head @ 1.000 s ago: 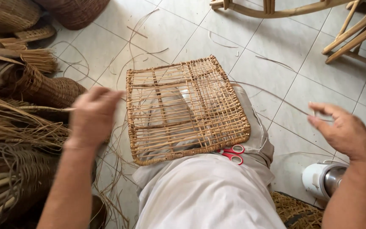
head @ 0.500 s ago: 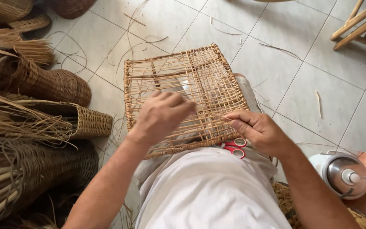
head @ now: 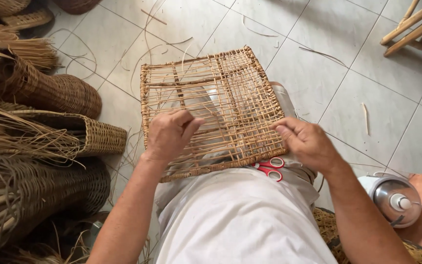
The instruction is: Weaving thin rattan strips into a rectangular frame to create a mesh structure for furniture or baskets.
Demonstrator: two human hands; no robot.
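Note:
A square woven rattan panel (head: 221, 93) lies flat across my lap. My left hand (head: 169, 134) rests on its near left part, fingers curled and pinching at the strands. At the panel's near right edge, my right hand (head: 306, 142) grips the weave with thumb and fingers. Red-handled scissors (head: 271, 167) lie on my lap just under the panel's near edge, between my hands.
Woven baskets (head: 50, 90) and bundles of loose rattan strands (head: 10, 142) crowd the left side. A metal flask with a white cap (head: 391, 198) stands on the tiled floor at the right. Wooden furniture legs (head: 411, 24) show at the top right. Stray strands litter the tiles.
Both hands came in from the sides onto the panel a second ago. Since half a second ago my left hand has slid toward the near left and my right hand has settled on the right edge.

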